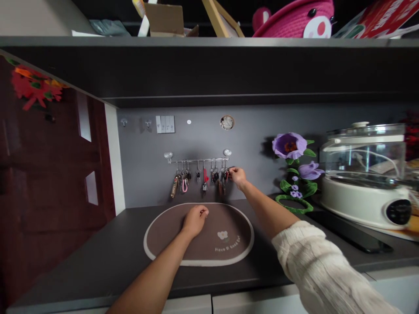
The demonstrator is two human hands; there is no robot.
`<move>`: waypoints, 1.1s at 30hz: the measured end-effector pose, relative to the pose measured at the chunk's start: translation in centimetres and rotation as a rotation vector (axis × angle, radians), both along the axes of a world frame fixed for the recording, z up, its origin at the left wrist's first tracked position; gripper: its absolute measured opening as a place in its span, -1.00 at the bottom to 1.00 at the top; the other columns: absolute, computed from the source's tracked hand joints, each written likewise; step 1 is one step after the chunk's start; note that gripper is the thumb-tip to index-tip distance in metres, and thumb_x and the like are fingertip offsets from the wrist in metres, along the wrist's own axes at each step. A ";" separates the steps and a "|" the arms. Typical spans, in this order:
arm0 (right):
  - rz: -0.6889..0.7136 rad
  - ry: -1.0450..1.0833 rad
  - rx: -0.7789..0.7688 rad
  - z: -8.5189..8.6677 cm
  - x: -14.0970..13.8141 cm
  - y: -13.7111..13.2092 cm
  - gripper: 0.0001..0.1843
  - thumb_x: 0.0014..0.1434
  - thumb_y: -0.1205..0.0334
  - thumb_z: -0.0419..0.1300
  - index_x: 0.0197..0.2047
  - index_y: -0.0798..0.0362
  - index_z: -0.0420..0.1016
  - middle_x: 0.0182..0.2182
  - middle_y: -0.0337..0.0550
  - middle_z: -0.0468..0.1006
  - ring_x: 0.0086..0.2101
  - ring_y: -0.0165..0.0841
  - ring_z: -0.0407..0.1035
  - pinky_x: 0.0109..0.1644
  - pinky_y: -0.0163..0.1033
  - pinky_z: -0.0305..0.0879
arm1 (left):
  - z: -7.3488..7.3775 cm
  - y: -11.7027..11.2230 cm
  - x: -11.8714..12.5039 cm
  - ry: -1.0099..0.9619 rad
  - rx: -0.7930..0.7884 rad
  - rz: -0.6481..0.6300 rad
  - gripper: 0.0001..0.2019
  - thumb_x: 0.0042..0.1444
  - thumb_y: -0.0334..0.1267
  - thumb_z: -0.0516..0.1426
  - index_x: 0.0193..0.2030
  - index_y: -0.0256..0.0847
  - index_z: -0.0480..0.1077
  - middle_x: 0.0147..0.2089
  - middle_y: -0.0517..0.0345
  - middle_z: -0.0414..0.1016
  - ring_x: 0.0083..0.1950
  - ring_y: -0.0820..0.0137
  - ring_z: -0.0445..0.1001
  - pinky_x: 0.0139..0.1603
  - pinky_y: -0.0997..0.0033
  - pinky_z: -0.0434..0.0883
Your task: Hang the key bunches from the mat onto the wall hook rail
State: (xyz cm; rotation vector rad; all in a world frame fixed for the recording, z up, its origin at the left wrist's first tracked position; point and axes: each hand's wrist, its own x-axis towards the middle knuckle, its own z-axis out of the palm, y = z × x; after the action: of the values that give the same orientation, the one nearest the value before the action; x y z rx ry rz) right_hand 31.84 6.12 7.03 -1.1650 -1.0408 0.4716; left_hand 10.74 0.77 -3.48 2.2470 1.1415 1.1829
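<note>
My right hand (237, 178) reaches up to the right end of a metal wall rail (196, 161), its fingertips pinched on the dark top of the rightmost key bunch (224, 179). Several sets of keys (198, 176) with fobs hang from the rail's hooks. My left hand (195, 221) rests in a loose fist on a brown oval mat (229, 218) with a pale border, below the keys. Its curled fingers hide whatever may lie inside.
A white cooker with a glass lid (363, 174) stands at the right of the dark countertop (108, 257). A purple felt flower ornament (290, 146) stands beside it. A dark shelf (209, 41) with a pink basket (294, 22) overhangs. A reddish wooden door (55, 174) is at the left.
</note>
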 end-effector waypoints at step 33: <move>0.418 -0.371 0.053 -8.1 -8.4 -16.6 0.03 -0.09 0.24 0.17 0.27 0.00 -0.47 -0.54 -0.39 0.28 -0.52 -0.50 0.16 -0.36 -0.38 0.20 | 2.3 -7.6 -7.5 -0.231 -0.053 -0.319 -0.02 -0.11 -0.37 0.13 0.25 -0.16 -0.56 -0.48 0.36 0.27 -0.48 0.60 0.23 -0.34 0.56 0.23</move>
State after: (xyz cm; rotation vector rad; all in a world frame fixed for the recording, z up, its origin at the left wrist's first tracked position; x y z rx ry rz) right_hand 23.40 -10.45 -1.07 -1.0074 -1.6247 0.5603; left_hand 3.26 -6.80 -1.15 2.0885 0.6888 1.2225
